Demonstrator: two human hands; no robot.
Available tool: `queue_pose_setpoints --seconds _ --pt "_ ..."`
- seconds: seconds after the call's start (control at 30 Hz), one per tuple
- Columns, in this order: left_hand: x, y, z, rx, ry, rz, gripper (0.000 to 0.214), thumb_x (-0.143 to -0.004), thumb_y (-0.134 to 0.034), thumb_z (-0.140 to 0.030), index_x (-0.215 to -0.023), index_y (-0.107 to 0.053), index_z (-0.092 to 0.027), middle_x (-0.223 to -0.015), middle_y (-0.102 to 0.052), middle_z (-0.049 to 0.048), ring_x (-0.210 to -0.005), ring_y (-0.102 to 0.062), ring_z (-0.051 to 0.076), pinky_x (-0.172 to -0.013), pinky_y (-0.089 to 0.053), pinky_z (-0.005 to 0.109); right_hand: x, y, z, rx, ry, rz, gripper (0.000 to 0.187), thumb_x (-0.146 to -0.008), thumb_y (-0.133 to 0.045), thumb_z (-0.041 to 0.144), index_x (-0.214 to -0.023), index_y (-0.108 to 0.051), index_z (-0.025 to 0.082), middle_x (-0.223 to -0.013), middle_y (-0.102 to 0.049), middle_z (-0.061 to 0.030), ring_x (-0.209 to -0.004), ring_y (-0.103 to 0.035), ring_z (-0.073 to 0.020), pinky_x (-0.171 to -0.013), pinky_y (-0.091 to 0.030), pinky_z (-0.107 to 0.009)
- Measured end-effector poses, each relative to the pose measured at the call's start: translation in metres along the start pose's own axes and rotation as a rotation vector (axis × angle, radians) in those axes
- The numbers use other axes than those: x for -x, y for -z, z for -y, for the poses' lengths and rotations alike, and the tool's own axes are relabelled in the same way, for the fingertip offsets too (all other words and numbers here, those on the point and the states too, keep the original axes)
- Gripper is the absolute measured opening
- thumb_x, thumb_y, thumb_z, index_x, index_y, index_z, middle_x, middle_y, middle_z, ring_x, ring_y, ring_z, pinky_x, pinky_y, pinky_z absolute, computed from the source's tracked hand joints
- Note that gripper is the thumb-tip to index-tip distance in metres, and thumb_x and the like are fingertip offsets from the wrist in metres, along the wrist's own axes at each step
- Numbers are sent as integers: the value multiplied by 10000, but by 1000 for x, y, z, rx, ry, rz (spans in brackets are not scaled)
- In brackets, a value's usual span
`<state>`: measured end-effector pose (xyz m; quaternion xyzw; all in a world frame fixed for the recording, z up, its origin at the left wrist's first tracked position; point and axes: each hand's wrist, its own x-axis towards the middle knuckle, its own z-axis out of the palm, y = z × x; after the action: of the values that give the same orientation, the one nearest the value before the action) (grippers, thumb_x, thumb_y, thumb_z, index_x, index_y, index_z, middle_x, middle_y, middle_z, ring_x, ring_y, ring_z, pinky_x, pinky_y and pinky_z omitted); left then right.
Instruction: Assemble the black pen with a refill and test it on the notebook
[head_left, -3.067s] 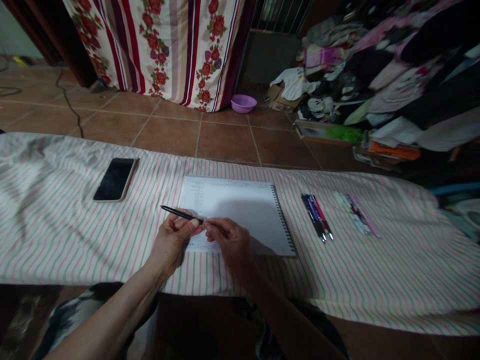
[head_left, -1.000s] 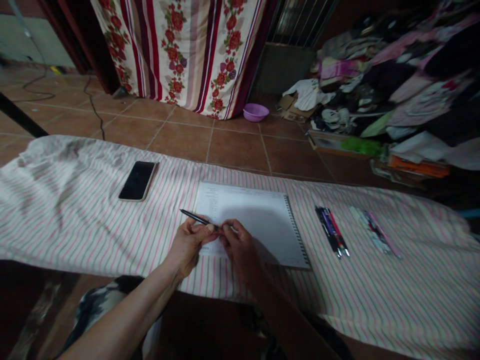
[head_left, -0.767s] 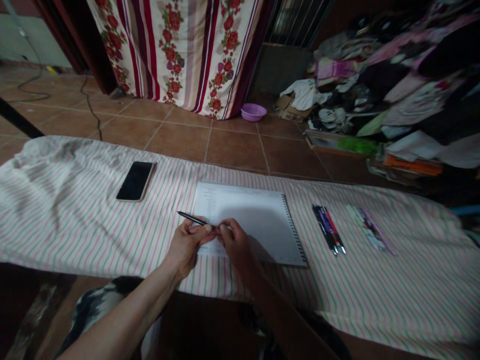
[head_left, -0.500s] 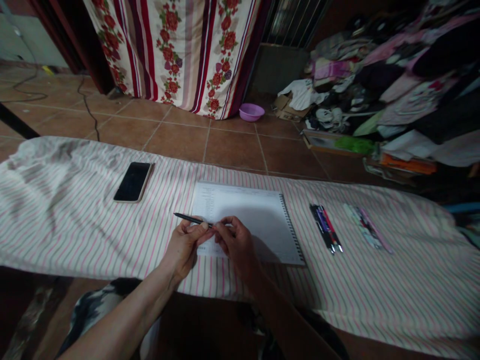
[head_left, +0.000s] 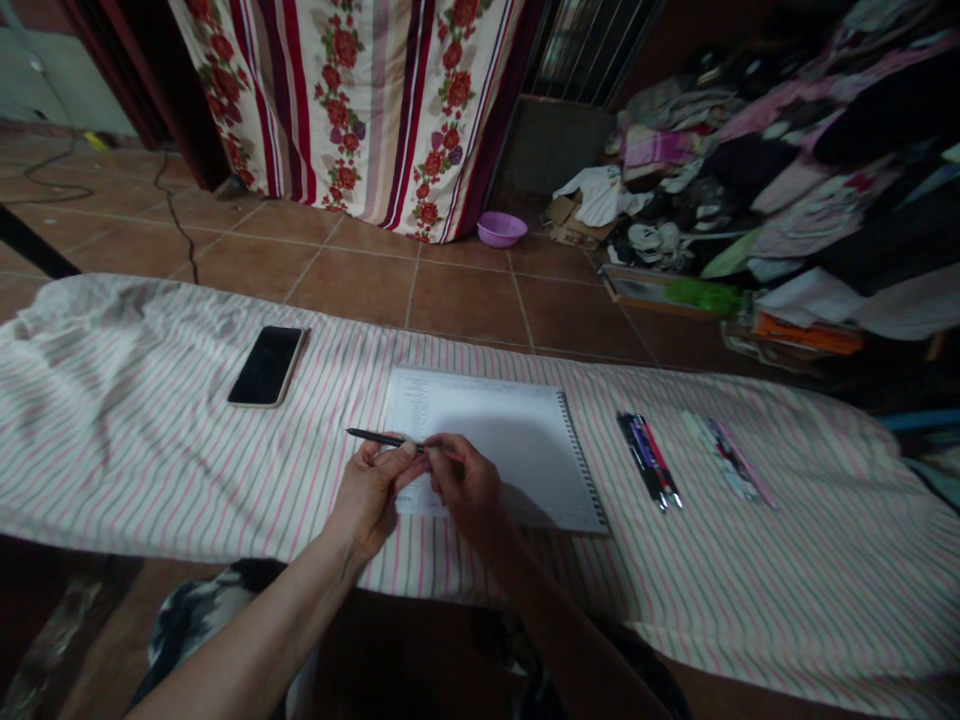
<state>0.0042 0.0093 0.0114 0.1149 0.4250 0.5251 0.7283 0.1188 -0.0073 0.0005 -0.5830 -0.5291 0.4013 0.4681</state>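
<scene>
"Black pen [head_left: 375, 437]: how far along?"
"Held over the left edge of the notebook [head_left: 510, 415]: left hand [head_left: 372, 487], grip closed; right hand [head_left: 471, 482] pinching its right end. Opened or whole, I can't tell."
"Others?"
"Pens [head_left: 649, 462] at right, unheld."

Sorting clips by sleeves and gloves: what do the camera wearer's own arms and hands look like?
The left hand and right hand are ungloved. Both forearms are bare as far as they show: no sleeve, watch or bracelet is visible. Any small ring is hard to make out.
</scene>
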Motion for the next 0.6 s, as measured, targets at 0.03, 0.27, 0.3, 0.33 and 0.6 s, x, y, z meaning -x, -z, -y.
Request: queue_pose_setpoints --seconds 0.03,0.27,0.3,0.33,0.6 --pt "0 1 0 -1 2 3 162 -671 -648 -12 -755 -570 -126 -637 -662 28 -676 -663 148 -734 -544 269 0 0 -1 40 24 -8 249 -815 -501 384 -893 -598 169 -481 -494 49 -399 -463 -77 -379 -363 -161" --pt "0 3 0 -3 -1 9 185 -624 -701 -37 -734 -582 -126 -641 -652 15 -670 -648 129 -720 -539 246 -1 -2 -3 80 66 -16 263 -801 -518 360 -919 -645 163 -499 -542 35 -392 -482 -79 -393 -396 -168" --pt "0 3 0 -5 1 13 192 -613 -715 -46 -731 -586 -125 -639 -651 14 -672 -646 129 -718 -538 244 -1 -2 -3 100 80 -15 252 -803 -518 351 -909 -649 164 -508 -554 30 -399 -490 -80 -398 -401 -168" --pt "0 4 -1 -9 4 18 197 -605 -728 -58 -728 -590 -125 -640 -650 13 -675 -645 128 -717 -538 241 -1 -1 -3 124 95 -15 243 -804 -517 343 -903 -651 167 -521 -568 24 -408 -501 -81 -403 -406 -167" --pt "1 5 -5 -1 82 109 202 -571 -780 -123 -698 -625 -100 -663 -641 25 -669 -616 106 -677 -523 192 -2 1 4 97 48 -33 226 -744 -596 360 -867 -672 186 -488 -562 42 -373 -489 -74 -373 -408 -156"
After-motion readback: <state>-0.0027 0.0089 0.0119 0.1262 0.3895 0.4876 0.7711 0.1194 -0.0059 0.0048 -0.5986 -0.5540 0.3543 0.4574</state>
